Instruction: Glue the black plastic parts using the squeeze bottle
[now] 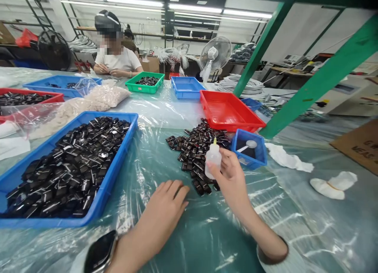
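Note:
My right hand [232, 178] is closed around a small white squeeze bottle [212, 158] with a yellowish nozzle, held upright over the near edge of a pile of small black parts [197, 147]. My left hand [163, 210] lies flat on the plastic-covered table [206, 233], fingers stretched out and together, fingertips close to the pile; it holds nothing. A dark watch sits on my left wrist.
A large blue tray [118, 166] full of black parts stands at left. A small blue bin [249, 150], a red tray [228, 111], blue and green trays lie beyond. White cloths [288, 158] lie at right. A seated person works at the far end; a green frame post rises at right.

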The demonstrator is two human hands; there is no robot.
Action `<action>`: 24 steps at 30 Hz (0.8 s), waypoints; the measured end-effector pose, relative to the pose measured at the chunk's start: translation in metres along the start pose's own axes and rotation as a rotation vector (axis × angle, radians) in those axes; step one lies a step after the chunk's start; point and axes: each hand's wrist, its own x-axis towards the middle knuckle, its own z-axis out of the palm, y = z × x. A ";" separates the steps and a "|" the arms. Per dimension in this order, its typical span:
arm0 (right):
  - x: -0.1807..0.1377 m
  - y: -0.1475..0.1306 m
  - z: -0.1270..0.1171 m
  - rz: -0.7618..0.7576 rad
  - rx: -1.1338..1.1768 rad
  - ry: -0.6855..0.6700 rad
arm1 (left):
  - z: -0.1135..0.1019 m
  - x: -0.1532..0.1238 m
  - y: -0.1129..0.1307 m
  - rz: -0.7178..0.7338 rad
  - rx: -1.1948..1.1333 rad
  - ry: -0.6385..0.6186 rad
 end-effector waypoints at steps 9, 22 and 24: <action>-0.015 0.002 -0.012 0.024 0.011 -0.082 | 0.019 0.027 -0.001 0.029 -0.193 -0.097; -0.041 -0.014 -0.013 0.212 -0.050 -0.367 | -0.007 -0.030 -0.029 -0.417 -0.467 -0.130; -0.043 -0.014 -0.013 0.192 -0.065 -0.371 | -0.007 -0.031 -0.030 -0.441 -0.487 -0.129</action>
